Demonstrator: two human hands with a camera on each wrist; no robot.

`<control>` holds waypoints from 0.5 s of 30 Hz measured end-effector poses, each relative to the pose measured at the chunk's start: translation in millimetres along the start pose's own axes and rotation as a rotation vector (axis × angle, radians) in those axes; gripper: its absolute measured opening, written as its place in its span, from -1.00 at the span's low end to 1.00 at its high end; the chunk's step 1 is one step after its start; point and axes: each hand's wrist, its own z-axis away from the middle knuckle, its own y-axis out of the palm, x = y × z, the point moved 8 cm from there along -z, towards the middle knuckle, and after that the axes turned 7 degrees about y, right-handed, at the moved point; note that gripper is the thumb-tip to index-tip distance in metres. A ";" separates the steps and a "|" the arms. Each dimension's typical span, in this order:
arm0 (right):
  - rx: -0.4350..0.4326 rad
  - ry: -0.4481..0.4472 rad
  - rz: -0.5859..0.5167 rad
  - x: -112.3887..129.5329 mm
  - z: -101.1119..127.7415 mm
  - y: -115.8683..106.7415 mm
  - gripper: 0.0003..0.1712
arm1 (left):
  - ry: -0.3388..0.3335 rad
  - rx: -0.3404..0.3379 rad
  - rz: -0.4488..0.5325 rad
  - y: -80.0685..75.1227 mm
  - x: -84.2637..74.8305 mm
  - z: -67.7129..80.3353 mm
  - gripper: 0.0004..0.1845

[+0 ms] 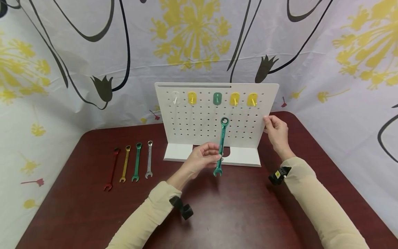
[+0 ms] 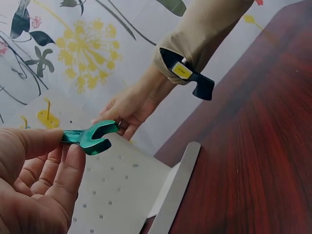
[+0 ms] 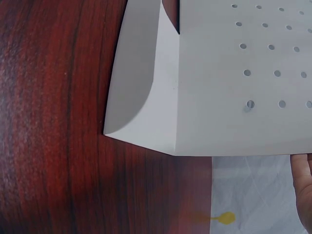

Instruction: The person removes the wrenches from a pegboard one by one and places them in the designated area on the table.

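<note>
Hanging step: left hand (image 1: 202,157) pinching green wrench (image 1: 222,145) upright before pegboard (image 1: 199,117), ring end below green hook (image 1: 217,98); right hand (image 1: 275,129) gripping board's right edge; next, seemingly, lifting ring onto hook.

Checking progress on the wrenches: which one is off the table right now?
The teal-green ratchet wrench, pinched upright in the left hand before the pegboard. The red, gold, green and silver ones lie in a row on the table.

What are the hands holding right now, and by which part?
Left hand pinches the green wrench low on its shank; right hand grips the pegboard's right edge.
</note>
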 end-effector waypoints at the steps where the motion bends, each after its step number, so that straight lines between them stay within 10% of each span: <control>1: 0.001 0.002 0.001 -0.2 0.0 -0.1 -0.59 | -0.001 -0.005 -0.006 -2.8 0.6 1.5 -0.71; 15: 0.009 0.017 -0.012 5.1 2.4 -0.1 -0.70 | -0.059 -0.088 -0.078 -48.1 8.0 24.7 -0.67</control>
